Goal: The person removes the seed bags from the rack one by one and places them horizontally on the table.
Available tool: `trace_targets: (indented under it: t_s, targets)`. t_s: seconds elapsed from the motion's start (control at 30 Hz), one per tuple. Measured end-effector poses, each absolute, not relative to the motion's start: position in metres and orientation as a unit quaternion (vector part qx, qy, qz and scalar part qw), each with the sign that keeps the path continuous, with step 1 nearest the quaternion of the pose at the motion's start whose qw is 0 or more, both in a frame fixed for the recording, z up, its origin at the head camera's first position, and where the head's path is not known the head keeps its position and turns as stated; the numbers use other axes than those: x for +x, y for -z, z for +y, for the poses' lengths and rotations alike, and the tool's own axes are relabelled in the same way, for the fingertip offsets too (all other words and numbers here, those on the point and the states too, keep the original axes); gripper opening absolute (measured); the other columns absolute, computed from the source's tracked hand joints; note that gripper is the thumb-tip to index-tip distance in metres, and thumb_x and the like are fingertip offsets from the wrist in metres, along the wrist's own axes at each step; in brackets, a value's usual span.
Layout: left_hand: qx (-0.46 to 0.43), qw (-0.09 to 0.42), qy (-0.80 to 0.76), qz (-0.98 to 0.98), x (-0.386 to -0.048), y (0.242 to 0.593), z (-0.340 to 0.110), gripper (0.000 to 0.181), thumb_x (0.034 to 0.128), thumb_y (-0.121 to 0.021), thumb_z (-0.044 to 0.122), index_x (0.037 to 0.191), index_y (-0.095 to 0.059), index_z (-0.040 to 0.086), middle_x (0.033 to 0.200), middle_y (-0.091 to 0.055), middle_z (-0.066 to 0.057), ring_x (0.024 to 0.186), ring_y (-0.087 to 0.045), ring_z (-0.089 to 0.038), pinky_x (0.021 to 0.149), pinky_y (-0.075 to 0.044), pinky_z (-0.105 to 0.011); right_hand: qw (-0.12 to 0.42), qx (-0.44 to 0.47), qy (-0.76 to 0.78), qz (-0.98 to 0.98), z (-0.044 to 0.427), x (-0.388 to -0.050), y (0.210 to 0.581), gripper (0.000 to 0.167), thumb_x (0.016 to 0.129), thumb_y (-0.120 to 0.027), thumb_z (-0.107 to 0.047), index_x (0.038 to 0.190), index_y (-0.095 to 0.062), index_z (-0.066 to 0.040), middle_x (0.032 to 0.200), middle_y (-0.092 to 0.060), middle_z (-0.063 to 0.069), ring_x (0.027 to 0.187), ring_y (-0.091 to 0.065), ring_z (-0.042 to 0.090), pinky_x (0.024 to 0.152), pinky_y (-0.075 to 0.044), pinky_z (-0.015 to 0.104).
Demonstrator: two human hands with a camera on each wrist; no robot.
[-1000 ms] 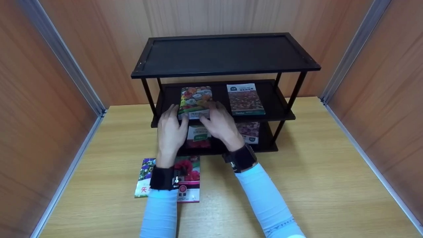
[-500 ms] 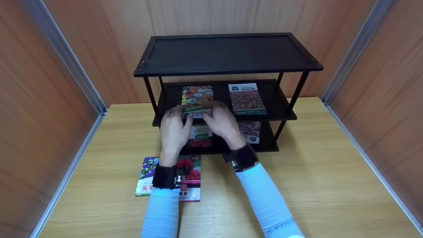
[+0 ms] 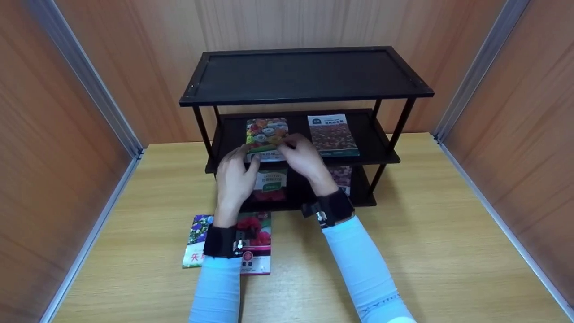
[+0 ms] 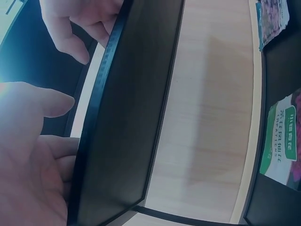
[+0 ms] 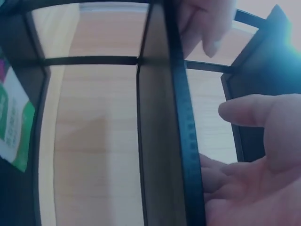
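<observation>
A seed packet with multicoloured flowers [image 3: 267, 133] lies flat on the middle shelf of the black rack [image 3: 306, 96], on its left half. My left hand [image 3: 234, 177] is at the packet's lower left corner, thumb apart from its fingers. Across from it, my right hand [image 3: 305, 157] touches the packet's right edge with bent, loosely held fingers. The left wrist view shows the left thumb [image 4: 54, 102] extended above the shelf edge; the packet is hidden there. In the right wrist view the right thumb [image 5: 247, 109] also stands apart from the fingers.
A red-flower packet [image 3: 334, 137] lies right on the middle shelf. Below, the bottom shelf holds a green-and-white packet [image 3: 271, 184] and a purple-flower one [image 3: 343, 177]. On the table, a blue-flower packet [image 3: 197, 237] and a hollyhock-like red packet [image 3: 260, 242] lie under my left forearm.
My right hand has shifted slightly, its wrist moving right and its fingers drawing back to the packet's right edge. The left hand and the packet stay almost in place.
</observation>
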State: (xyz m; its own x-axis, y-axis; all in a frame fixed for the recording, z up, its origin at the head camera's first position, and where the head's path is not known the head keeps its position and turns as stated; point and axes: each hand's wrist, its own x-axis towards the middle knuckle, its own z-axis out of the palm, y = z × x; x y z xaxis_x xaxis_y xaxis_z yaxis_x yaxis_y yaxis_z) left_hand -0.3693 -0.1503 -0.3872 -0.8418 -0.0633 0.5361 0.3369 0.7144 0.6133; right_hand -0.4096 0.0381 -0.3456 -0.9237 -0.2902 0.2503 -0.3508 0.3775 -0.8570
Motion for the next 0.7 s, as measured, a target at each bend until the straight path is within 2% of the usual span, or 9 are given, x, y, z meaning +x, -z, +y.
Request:
trace_targets:
  t_s: [0.13,0.23,0.33,0.4,0.43,0.57,0.7]
  targets:
    - [-0.082,0.269,0.385,-0.879,-0.370,0.386,-0.151,0.043,0.1045,-0.058,0.032,0.138,-0.065,0.005,0.142,-0.061,-0.017,0.132,-0.056,-0.035,0.112,-0.042,-0.049,-0.011,0.192,-0.581,-0.791,0.040,-0.411,0.341,0.044,0.106,-0.051,-0.017,0.064,-0.036,-0.017,0.061,-0.026,-0.004,0.056,-0.025,0.014,0.063,-0.028,0.030]
    - [-0.079,0.264,0.393,-0.877,-0.371,0.386,-0.151,0.042,0.1042,-0.058,0.032,0.138,-0.066,0.010,0.144,-0.060,-0.015,0.131,-0.056,-0.034,0.110,-0.043,-0.050,-0.049,0.146,-0.617,-0.771,0.042,-0.409,0.338,0.038,0.106,-0.054,-0.026,0.071,-0.048,-0.013,0.068,-0.038,-0.001,0.065,-0.037,0.017,0.074,-0.035,0.032]
    - [-0.077,0.261,0.396,-0.877,-0.371,0.385,-0.151,0.040,0.1040,-0.058,0.032,0.138,-0.067,0.013,0.145,-0.060,-0.013,0.131,-0.056,-0.033,0.109,-0.044,-0.049,-0.069,0.111,-0.634,-0.762,0.044,-0.409,0.335,0.032,0.104,-0.058,-0.031,0.089,-0.064,-0.003,0.092,-0.061,0.007,0.092,-0.054,0.021,0.098,-0.041,0.038]
    - [-0.075,0.259,0.396,-0.877,-0.371,0.385,-0.151,0.039,0.1042,-0.057,0.033,0.138,-0.067,0.015,0.145,-0.060,-0.011,0.130,-0.057,-0.032,0.108,-0.044,-0.048,-0.077,0.099,-0.643,-0.755,0.045,-0.408,0.333,0.034,0.103,-0.059,-0.032,0.105,-0.068,0.000,0.115,-0.065,0.011,0.108,-0.056,0.023,0.108,-0.038,0.043]
    - [-0.076,0.258,0.397,-0.877,-0.370,0.385,-0.151,0.040,0.1042,-0.057,0.033,0.138,-0.067,0.015,0.144,-0.061,-0.010,0.130,-0.057,-0.031,0.109,-0.044,-0.048,-0.081,0.096,-0.648,-0.752,0.046,-0.408,0.333,0.035,0.103,-0.059,-0.032,0.109,-0.069,0.001,0.121,-0.065,0.012,0.112,-0.056,0.024,0.110,-0.037,0.044]
    - [-0.072,0.254,0.402,-0.877,-0.370,0.385,-0.151,0.042,0.1043,-0.057,0.034,0.139,-0.066,0.013,0.142,-0.062,-0.010,0.129,-0.058,-0.031,0.109,-0.044,-0.047,-0.084,0.082,-0.670,-0.733,0.048,-0.409,0.333,0.034,0.102,-0.059,-0.029,0.115,-0.070,0.000,0.130,-0.062,0.014,0.118,-0.055,0.027,0.109,-0.038,0.044]
    - [-0.068,0.245,0.411,-0.876,-0.368,0.385,-0.152,0.043,0.1044,-0.057,0.034,0.140,-0.065,0.010,0.139,-0.064,-0.012,0.127,-0.059,-0.032,0.108,-0.044,-0.048,-0.060,0.080,-0.685,-0.721,0.046,-0.410,0.334,0.023,0.100,-0.058,-0.021,0.098,-0.066,0.001,0.122,-0.061,0.019,0.110,-0.055,0.029,0.100,-0.043,0.038]
